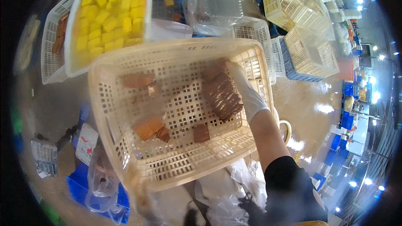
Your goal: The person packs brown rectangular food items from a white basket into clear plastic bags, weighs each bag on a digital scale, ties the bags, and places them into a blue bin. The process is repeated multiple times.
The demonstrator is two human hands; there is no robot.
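Observation:
Before me a cream plastic crate [185, 97] with a perforated floor and slotted walls is tilted. My right hand [240, 80], in a whitish glove, reaches into its right side. The fingers meet the upper end of a pile of dark brown food slabs [221, 97]; their tips are hidden, so the grip is unclear. A single brown square [201, 133] lies below the pile. Orange-brown pieces [149, 128] rest at the lower left of the crate floor, and more brown pieces [138, 80] at the upper left, blurred. My left hand is out of view.
A white tub [69, 50] of yellow blocks [110, 22] in liquid stands at upper left, beside a white crate [50, 40] with brown pieces. Clear plastic packaging [216, 6] sits beyond. Cream crates [311, 48] are stacked at upper right. A blue bin [77, 182] and plastic bags [226, 201] lie nearby.

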